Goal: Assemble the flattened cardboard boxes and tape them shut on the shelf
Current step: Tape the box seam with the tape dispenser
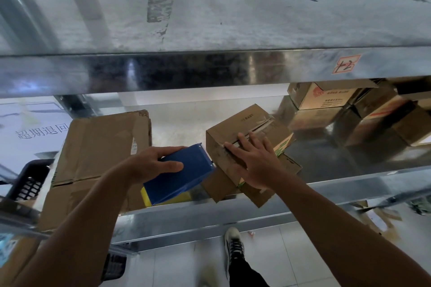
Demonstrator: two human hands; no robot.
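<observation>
On the shelf [186,216], flat right hand [254,165] half hides a scuffed, taped box [235,128]; left hand [151,165] grips a dispenser [184,177]

Galvanised steel shelf [210,72], upper tier dusty and scuffed. Pale tiled floor [291,251] below. Dark slatted crate [30,182] at left.

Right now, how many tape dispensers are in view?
1: the blue tape dispenser, held in the left hand near the front of the shelf, just left of the box the right hand presses. Another could be hidden behind the stacked boxes at right.
</observation>
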